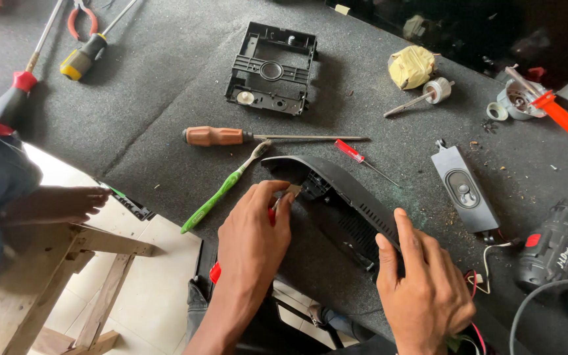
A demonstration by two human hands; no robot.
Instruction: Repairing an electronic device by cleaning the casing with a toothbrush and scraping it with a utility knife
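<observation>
Both hands [336,263] are bare, with no gloves, rings or watch showing. The left hand [252,230] and right hand [425,289] have short, trimmed nails. Both forearms are uncovered, no sleeve reaching the wrists.

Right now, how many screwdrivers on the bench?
4, maybe more hidden: red-handled screwdriver far left, yellow-and-black-handled screwdriver top left, brown-handled screwdriver centre, small red precision screwdriver by the black plastic housing.
</observation>
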